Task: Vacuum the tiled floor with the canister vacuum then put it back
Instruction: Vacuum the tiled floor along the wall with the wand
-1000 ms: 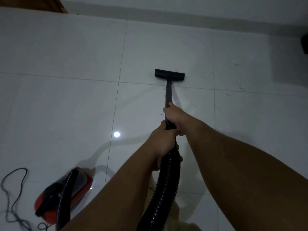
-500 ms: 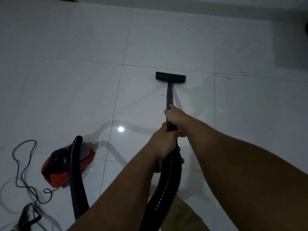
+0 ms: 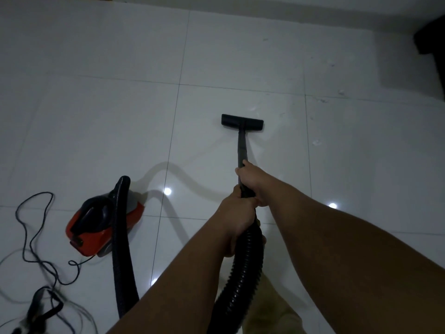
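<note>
From the head view, both hands are on the vacuum; the right hand (image 3: 251, 182) is wrapped round the black wand (image 3: 241, 147), the left hand (image 3: 237, 213) just behind it, curled round the top of the ribbed hose (image 3: 240, 280); the two hands touch. The flat black nozzle (image 3: 242, 122) sits on the white tiled floor (image 3: 96, 116), well inside one tile now; half a second ago it lay just past the grout line ahead, so it has come back toward the person. The red and black canister (image 3: 96, 227) shows more fully than before, left of the arms; the hose arches up over it and runs down past the left forearm. A thin black cord (image 3: 33, 237) loops loosely across the floor left of the canister, ending in a blurred tangle at the bottom corner. Small pale specks (image 3: 316, 142) lie on the tiles to the right of the nozzle; a dark object (image 3: 431, 32) sits at the top right edge, too dim to tell what it is.
</note>
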